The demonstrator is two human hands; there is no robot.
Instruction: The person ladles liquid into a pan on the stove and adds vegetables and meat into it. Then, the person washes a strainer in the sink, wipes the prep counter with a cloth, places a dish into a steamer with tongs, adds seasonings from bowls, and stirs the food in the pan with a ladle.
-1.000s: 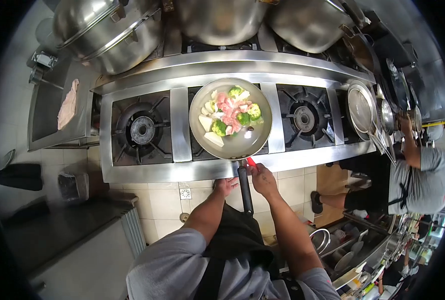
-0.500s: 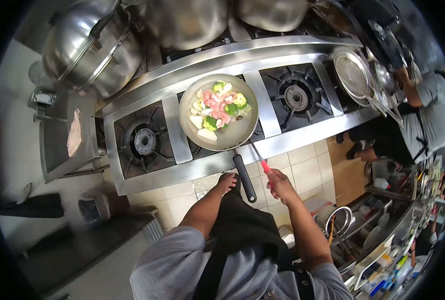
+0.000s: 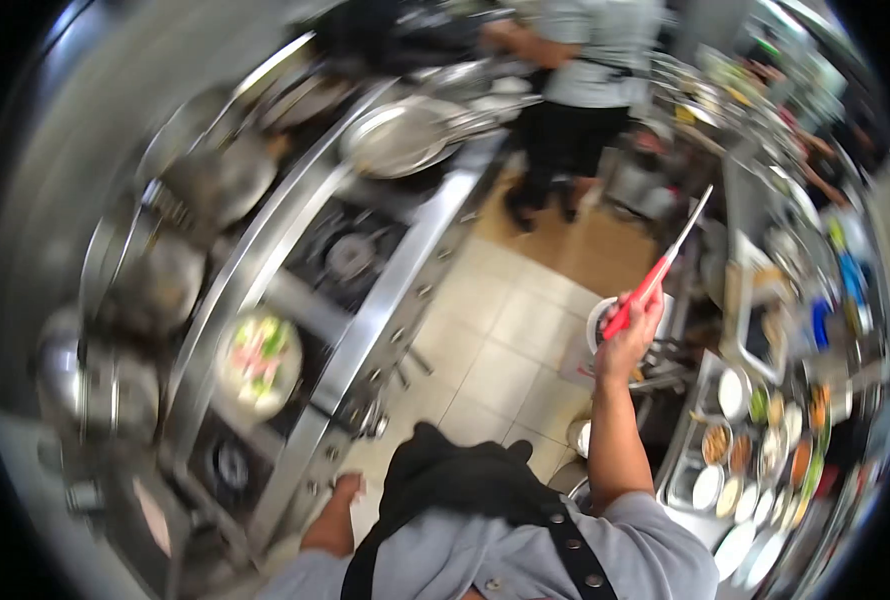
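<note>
Red-handled tool [image 3: 660, 271], one, clasped in right grip [image 3: 633, 328]; left grip [image 3: 346, 488] unclear; one food-filled pan [image 3: 291, 376].

Single head-worn view, close above wearer's grey cloth shirt [image 3: 415, 555] at bottom edge, tilted forward and down. Very wide lens: lines bow, corners black, much blurred. Faces along pale square-tiled floor [image 3: 485, 340], long stainless-steel stove [image 3: 415, 260] left, crowded steel surface [image 3: 693, 520] right. Wearer's left hand [image 3: 345, 487] and right hand [image 3: 630, 345] near; grey-shirted co-worker [image 3: 595, 80] farther, at top.
</note>
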